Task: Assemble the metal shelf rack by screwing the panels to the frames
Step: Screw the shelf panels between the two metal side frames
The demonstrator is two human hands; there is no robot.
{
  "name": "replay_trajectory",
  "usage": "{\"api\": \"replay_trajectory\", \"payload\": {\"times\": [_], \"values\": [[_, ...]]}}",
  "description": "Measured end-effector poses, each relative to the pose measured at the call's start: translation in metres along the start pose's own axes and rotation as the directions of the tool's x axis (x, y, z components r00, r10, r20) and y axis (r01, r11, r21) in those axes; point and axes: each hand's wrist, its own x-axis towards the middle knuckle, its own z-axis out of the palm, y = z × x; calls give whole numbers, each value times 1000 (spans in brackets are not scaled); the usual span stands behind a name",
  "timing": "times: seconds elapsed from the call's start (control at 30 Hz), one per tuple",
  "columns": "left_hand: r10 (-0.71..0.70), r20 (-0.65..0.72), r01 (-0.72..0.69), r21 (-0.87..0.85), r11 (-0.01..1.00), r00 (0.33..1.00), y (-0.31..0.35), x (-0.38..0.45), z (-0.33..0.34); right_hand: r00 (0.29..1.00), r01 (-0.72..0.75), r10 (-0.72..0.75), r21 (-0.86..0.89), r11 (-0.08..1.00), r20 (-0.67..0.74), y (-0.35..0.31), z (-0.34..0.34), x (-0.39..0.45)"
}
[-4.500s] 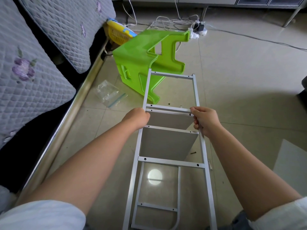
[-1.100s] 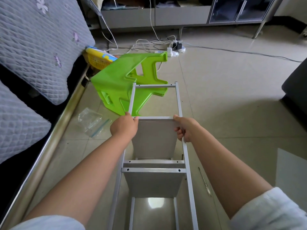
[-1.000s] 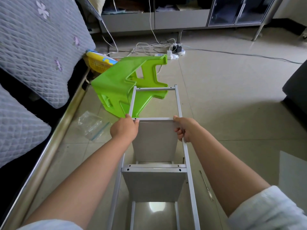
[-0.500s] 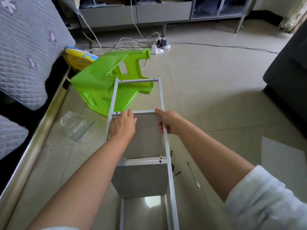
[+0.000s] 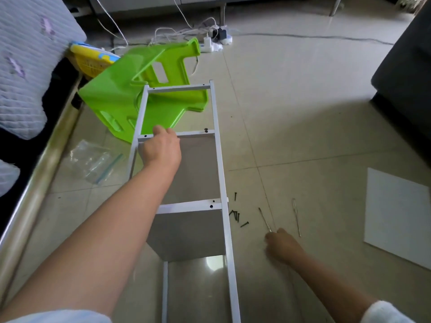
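Two panels: seated between the side rails of the frame (image 5: 218, 159), which lies flat on the floor; the upper panel (image 5: 198, 169) sits under a crossbar with one screw (image 5: 206, 130) seen at its right end, while the hole at the left end looks empty.
Change: the right rail has been released by the right hand (image 5: 281, 245), which has been moved down to the floor.
Left hand (image 5: 162, 149): laid on the upper crossbar and panel, fingers curled over the edge, so the panel is kept aligned.
Right hand fingers: bunched at the near end of a thin screwdriver (image 5: 264, 219); whether it is already pinched cannot be told.
Meaning: a tool is judged to be wanted for driving the next screw.
Loose screws (image 5: 238, 216): scattered just beside the right rail.
Surroundings: a second screwdriver (image 5: 296, 216), a spare white panel (image 5: 398, 213), a plastic bag (image 5: 93, 159).
Obstruction: a green stool (image 5: 121, 101) lies tipped under the frame's far end.
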Motion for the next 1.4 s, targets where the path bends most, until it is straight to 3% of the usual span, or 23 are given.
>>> {"api": "replay_trajectory", "payload": {"times": [0.07, 0.13, 0.3, 0.37, 0.43, 0.53, 0.6, 0.77, 0.87, 0.97, 1.1, 1.4], "values": [[13, -20, -12, 20, 1000, 1000, -2, 2, 1, 997, -38, 44, 92, 995, -67, 7, 22, 4], [27, -33, -26, 34, 999, 999, -2, 2, 4, 985, -26, 37, 66, 997, -166, 10, 36, 9], [64, -50, -59, 88, 994, 997, -5, 5, 10, 978, -55, 43, -52, 997, -203, 6, 35, 18], [91, -57, -85, 110, 990, 994, -7, 4, 11, 968, -88, 93, 34, 996, -233, 2, 31, 17], [129, -55, -121, 128, 984, 990, -9, 3, 11, 937, -54, 130, 232, 971, -324, -7, 15, 14], [179, -68, -170, 123, 978, 981, -16, 4, 7, 849, 117, 158, 471, 875, -504, -34, -39, -2], [188, -56, -182, 97, 979, 981, -21, 3, 2, 768, 295, 114, 505, 811, -630, -59, -82, -22], [224, -1, -222, 128, 967, 975, -25, 7, -10, 474, 669, -17, 348, 656, -880, -128, -179, -68], [274, 14, -274, 127, 953, 962, -25, 6, -13, 394, 735, -201, 176, 655, -897, -159, -206, -82], [312, -8, -307, 148, 940, 950, -26, 4, -12, 399, 685, -403, -25, 728, -824, -177, -220, -85], [336, -31, -328, 155, 932, 941, -28, 7, -8, 435, 636, -540, -179, 751, -721, -180, -236, -89], [359, -52, -350, 130, 928, 932, -29, 7, 0, 516, 598, -531, -161, 785, -672, -178, -240, -83]]}}
